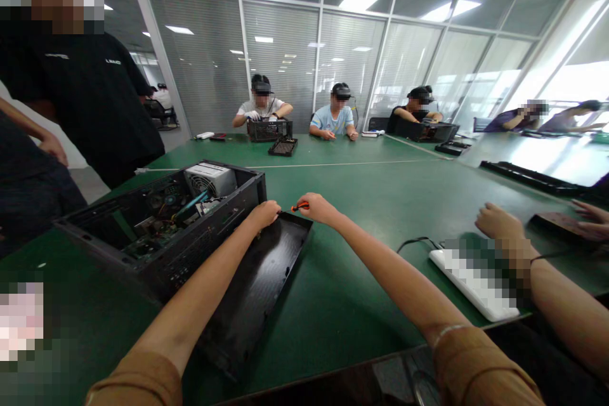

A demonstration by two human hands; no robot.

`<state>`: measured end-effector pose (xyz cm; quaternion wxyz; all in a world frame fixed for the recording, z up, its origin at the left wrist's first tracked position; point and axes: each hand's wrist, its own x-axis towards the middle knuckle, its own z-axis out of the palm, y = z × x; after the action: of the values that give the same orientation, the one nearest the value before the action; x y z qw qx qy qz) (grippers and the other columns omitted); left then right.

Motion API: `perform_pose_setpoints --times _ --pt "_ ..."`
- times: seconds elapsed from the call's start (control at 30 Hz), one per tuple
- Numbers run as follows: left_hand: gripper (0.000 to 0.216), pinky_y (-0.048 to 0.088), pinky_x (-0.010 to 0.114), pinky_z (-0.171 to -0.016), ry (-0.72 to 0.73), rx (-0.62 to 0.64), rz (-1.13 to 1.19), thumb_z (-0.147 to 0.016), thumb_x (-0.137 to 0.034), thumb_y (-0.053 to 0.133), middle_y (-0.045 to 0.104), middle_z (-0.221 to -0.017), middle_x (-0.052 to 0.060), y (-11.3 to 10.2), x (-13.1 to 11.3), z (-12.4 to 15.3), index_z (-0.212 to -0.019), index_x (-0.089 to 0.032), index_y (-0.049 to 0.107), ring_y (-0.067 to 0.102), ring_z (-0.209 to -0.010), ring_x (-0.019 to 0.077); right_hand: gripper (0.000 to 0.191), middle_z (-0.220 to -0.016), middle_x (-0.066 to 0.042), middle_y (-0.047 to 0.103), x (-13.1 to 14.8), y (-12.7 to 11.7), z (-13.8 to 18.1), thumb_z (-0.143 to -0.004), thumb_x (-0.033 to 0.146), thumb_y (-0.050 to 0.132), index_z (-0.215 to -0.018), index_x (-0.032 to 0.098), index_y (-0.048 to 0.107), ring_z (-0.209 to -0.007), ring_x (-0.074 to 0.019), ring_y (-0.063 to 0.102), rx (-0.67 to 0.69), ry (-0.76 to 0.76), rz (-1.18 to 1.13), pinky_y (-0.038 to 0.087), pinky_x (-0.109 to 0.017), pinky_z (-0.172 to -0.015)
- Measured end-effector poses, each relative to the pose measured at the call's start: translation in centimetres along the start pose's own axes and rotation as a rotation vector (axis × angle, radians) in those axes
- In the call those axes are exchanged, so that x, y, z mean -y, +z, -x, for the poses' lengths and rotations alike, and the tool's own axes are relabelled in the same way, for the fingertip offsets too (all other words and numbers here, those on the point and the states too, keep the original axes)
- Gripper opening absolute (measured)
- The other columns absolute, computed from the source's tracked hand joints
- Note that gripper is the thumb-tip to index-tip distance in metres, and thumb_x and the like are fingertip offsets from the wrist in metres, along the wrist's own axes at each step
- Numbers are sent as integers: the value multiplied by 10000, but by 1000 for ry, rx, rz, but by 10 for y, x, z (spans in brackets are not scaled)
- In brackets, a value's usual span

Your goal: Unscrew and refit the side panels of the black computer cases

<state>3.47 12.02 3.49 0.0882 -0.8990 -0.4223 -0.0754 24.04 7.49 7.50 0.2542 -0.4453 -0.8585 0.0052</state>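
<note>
An open black computer case [157,266] lies on its side on the green table, with a silver power supply [209,179] and cables visible inside. Its black side panel [259,273] rests along the near side of the case. My left hand [266,212] is closed at the far end, where case and panel meet; what its fingers pinch is hidden. Just to the right, past the panel's far corner, my right hand [318,209] grips an orange and black screwdriver [301,206], its tip pointing left towards my left hand.
A white power strip [471,285] lies on the right, beside another person's arm [504,228]. Across the green table [361,196] several people sit, some with computer cases [270,131]. A person in a black shirt [90,101] stands at the left.
</note>
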Motion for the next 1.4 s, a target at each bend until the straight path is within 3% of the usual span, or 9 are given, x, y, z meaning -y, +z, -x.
perform_pose_setpoints --times 0.2,0.43,0.67,1.13,1.4 --pt "163 426 252 -785 -6 54 -54 -716 -164 498 610 -817 82 -5 -1 -11 -786 -166 644 565 -848 176 175 -810 -56 594 5 -5 -8 -691 153 547 -859 129 588 -756 -139 529 -32 10 55 393 -231 -709" --pt "136 427 203 -704 83 112 -51 -649 -128 533 639 -742 51 -19 4 -14 -690 -176 653 584 -766 155 172 -835 -56 547 10 -3 -21 -684 151 560 -854 131 545 -799 -143 493 -95 -78 44 382 -244 -731" --pt "165 417 185 -648 146 112 -15 -637 -128 533 648 -732 35 -23 8 -13 -745 -170 650 580 -710 139 136 -804 -32 559 7 -8 -21 -704 186 547 -832 140 548 -740 -127 500 -129 -36 -11 380 -235 -710" --pt "168 428 203 -617 157 106 8 -591 -131 525 636 -651 41 -11 14 -19 -691 -164 656 586 -644 155 197 -839 -66 566 34 -19 -62 -668 103 554 -863 120 575 -780 -151 500 125 -204 142 362 -236 -703" --pt "186 429 199 -650 85 37 45 -626 -167 516 639 -696 29 2 18 -15 -764 -185 639 595 -693 149 194 -872 -84 569 38 -21 -56 -694 124 546 -885 106 576 -800 -153 505 118 -238 155 362 -234 -712"
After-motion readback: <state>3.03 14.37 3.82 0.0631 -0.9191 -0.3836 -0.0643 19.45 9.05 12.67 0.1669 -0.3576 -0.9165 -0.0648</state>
